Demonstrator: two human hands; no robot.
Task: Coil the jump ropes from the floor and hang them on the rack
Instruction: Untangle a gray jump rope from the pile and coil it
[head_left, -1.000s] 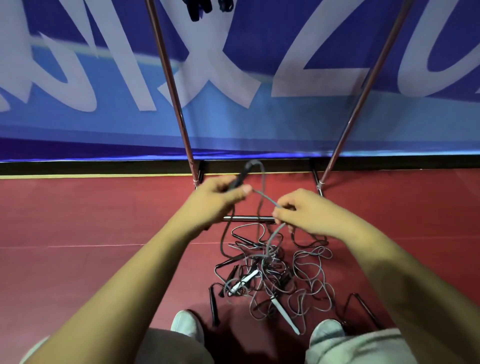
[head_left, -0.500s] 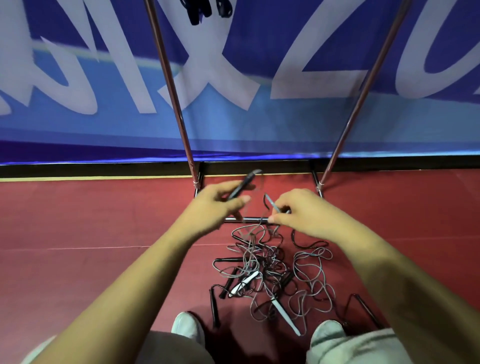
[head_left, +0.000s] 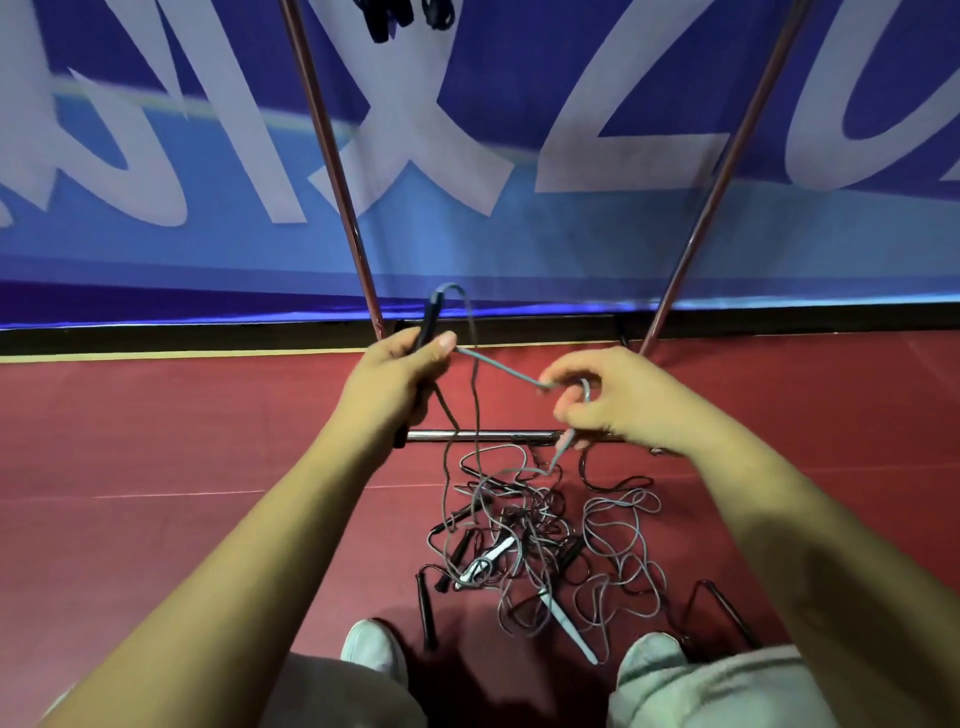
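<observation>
A tangle of several jump ropes (head_left: 540, 540) with grey and black cords and black and white handles lies on the red floor between my feet. My left hand (head_left: 400, 379) grips a black handle (head_left: 430, 319) upright, its grey cord (head_left: 498, 366) looping off the top. A taut stretch of that cord runs across to my right hand (head_left: 608, 400), which pinches it; below the pinch it drops into the pile. The metal rack's two poles (head_left: 337, 171) rise in front of me, and its base bar (head_left: 483, 435) lies on the floor under my hands.
A blue banner (head_left: 571, 249) with large white letters hangs right behind the rack. Dark coiled ropes (head_left: 400, 15) hang at the top edge of the view. My two white shoes (head_left: 374, 649) stand just behind the pile.
My left hand has raised the black handle and turned it upright. My right hand has slid outward along the grey cord, drawing a straight stretch between the hands.
</observation>
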